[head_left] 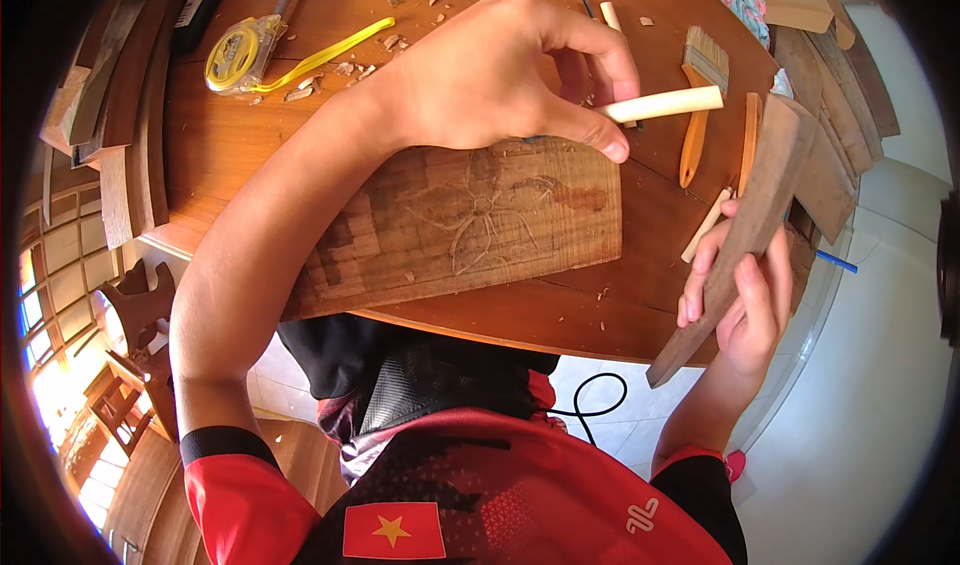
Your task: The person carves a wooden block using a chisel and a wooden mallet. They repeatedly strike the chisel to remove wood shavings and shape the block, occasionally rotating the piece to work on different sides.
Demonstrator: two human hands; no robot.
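Observation:
My left hand grips a pale round wooden handle above a carved board with a flower outline cut into it; the far end of what it holds is hidden by my fingers. On the right, my right hand is wrapped round a long dark wooden bar, held at a slant past the board's right side. Behind it lie a pale handled tool, an orange-handled brush and a slim wooden piece.
The curved table carries wood shavings, a yellow tape measure and a black object. Wooden planks stack at left and right. Wooden furniture stands left below; a black cable loops below the table.

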